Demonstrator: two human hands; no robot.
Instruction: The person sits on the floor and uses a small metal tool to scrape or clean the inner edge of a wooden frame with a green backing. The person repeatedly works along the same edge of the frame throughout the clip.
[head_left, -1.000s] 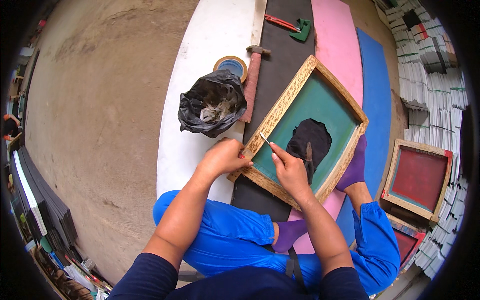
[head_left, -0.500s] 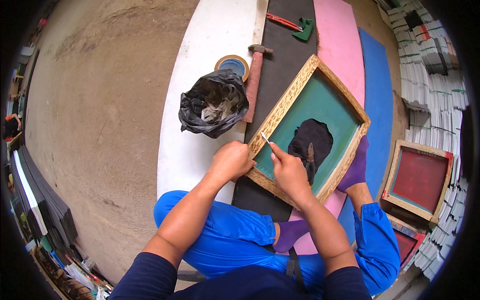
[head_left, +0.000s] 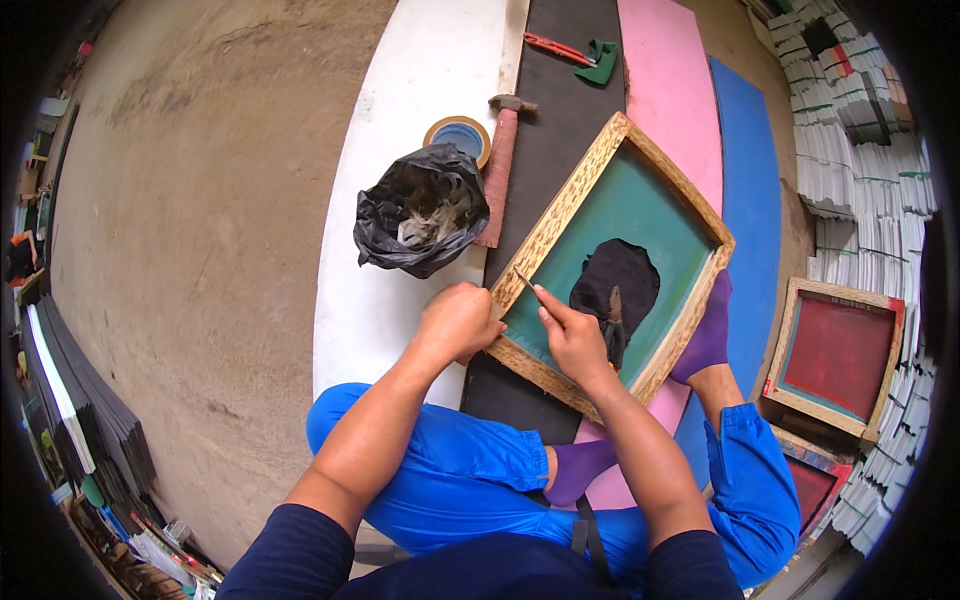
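A wooden screen-printing frame (head_left: 567, 203) with green mesh (head_left: 640, 200) lies tilted in front of me. At its left corner my left hand (head_left: 460, 320) is closed, gripping the wood. My right hand (head_left: 576, 343) is closed around a slim knife-like blade (head_left: 524, 279), its handle mostly hidden in my fingers. The blade's tip is at the inner edge of the frame's left side; whether it touches the wood, I cannot tell. A black cloth (head_left: 622, 272) with a brownish patch lies on the mesh, just right of that hand.
A crumpled black plastic bag (head_left: 375, 225), a tape roll (head_left: 484, 140) and a hammer (head_left: 500, 165) are left of the frame. Farther off lies a red cutter (head_left: 556, 47) by a green scrap (head_left: 600, 64). Red-meshed frames (head_left: 840, 350) and paper stacks (head_left: 840, 170) stand at the right.
The blade in my right hand has turned slightly, now looking dark where it shone white before. The view has shifted a little; both hands keep their holds.
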